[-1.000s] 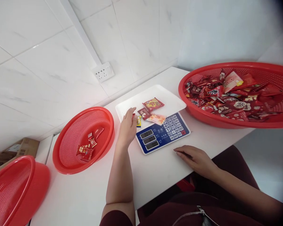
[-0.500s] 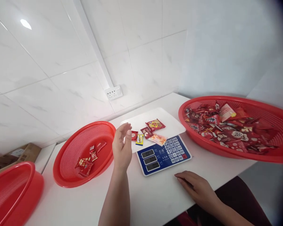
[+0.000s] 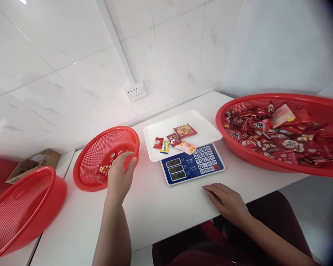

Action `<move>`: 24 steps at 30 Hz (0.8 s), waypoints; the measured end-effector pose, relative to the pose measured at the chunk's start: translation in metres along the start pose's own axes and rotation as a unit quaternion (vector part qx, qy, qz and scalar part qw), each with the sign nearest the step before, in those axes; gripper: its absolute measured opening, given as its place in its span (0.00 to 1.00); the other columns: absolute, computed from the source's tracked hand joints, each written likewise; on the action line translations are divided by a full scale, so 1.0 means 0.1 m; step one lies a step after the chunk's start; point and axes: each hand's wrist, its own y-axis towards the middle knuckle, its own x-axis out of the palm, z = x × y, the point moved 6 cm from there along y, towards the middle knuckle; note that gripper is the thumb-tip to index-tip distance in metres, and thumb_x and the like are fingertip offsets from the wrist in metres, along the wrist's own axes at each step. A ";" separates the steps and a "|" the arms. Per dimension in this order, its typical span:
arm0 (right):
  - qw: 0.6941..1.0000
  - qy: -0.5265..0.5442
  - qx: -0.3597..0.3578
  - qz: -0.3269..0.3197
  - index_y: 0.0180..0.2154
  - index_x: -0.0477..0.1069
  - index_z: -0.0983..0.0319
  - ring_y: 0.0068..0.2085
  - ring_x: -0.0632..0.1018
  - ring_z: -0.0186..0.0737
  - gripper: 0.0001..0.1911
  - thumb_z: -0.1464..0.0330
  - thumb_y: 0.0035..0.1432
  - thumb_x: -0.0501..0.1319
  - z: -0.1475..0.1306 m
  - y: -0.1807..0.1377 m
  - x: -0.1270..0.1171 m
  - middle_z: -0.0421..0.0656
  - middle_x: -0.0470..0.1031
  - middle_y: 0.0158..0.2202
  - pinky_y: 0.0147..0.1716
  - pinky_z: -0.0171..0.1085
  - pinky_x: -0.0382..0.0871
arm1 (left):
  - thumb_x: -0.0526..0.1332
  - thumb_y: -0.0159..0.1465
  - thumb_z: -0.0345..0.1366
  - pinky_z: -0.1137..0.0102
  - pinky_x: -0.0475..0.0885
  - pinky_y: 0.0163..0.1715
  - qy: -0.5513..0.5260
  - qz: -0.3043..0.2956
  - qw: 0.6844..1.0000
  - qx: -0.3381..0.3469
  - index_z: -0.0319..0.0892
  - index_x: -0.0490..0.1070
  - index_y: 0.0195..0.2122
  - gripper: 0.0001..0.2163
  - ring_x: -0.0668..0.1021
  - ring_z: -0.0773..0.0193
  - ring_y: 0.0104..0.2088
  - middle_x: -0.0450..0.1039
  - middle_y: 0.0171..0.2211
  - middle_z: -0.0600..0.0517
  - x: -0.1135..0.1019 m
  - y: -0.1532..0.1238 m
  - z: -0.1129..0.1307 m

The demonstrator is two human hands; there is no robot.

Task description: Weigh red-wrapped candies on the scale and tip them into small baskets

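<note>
My left hand [image 3: 119,176] is over the front rim of the middle red basket [image 3: 83,162], thumb apart from the fingers and nothing visible in it. Beyond it, a few small red snack packets [image 3: 103,169] lie in that basket, partly hidden by my fingers. My right hand [image 3: 228,202] rests on the white table in front of the scale, fingers loosely stretched and holding nothing visible. On the white pan [image 3: 155,127] of the digital scale [image 3: 192,162] lie several packets, among them a small yellow one [image 3: 164,147] and a larger red one [image 3: 185,130].
At the right a large red basket [image 3: 246,157] holds many red packets [image 3: 291,144]. Another red basket [image 3: 59,192] stands at the left, with a cardboard box [image 3: 48,160] behind it. A socket strip [image 3: 135,91] is on the tiled wall.
My left hand has moved left from beside the scale pan to over the middle basket. My right hand stays resting on the table. The view has tilted down somewhat.
</note>
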 end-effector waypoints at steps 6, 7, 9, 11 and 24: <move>1.000 -0.017 -0.017 -0.005 0.39 0.74 0.58 0.36 0.79 0.40 0.14 0.67 0.63 0.50 0.02 -0.04 0.04 0.42 0.79 0.34 0.34 0.38 0.74 | 0.53 0.63 0.44 0.53 0.58 0.56 0.094 -0.003 0.994 -0.050 0.45 0.66 0.51 0.17 0.61 0.50 0.60 0.67 0.54 0.45 0.01 -0.32 -0.49; 1.000 -0.018 -0.017 -0.004 0.39 0.74 0.58 0.36 0.79 0.40 0.14 0.67 0.63 0.50 0.02 -0.04 0.03 0.42 0.79 0.34 0.34 0.38 0.74 | 0.54 0.63 0.44 0.52 0.55 0.57 0.107 -0.007 0.993 -0.045 0.44 0.65 0.52 0.18 0.59 0.50 0.61 0.66 0.55 0.45 0.03 -0.33 -0.51; 1.000 -0.017 -0.015 -0.002 0.38 0.74 0.57 0.36 0.79 0.40 0.14 0.66 0.63 0.50 0.02 -0.04 0.03 0.41 0.79 0.34 0.34 0.38 0.74 | 0.53 0.63 0.44 0.50 0.49 0.59 0.132 -0.010 0.990 -0.038 0.44 0.65 0.52 0.18 0.58 0.50 0.61 0.66 0.55 0.45 0.09 -0.34 -0.54; 1.000 -0.016 -0.010 0.000 0.37 0.75 0.57 0.35 0.79 0.40 0.14 0.66 0.62 0.50 0.02 -0.03 0.02 0.41 0.79 0.34 0.33 0.38 0.74 | 0.53 0.63 0.44 0.48 0.45 0.60 0.153 -0.010 0.988 -0.035 0.44 0.66 0.51 0.17 0.57 0.49 0.62 0.67 0.55 0.46 0.13 -0.31 -0.56; 1.000 -0.016 -0.018 0.009 0.38 0.74 0.58 0.35 0.79 0.40 0.13 0.68 0.62 0.51 0.01 -0.06 0.02 0.41 0.79 0.34 0.34 0.38 0.73 | 0.52 0.62 0.40 0.42 0.47 0.57 0.249 0.130 0.943 -0.178 0.37 0.55 0.61 0.26 0.50 0.41 0.64 0.51 0.62 0.34 -0.35 0.05 -1.45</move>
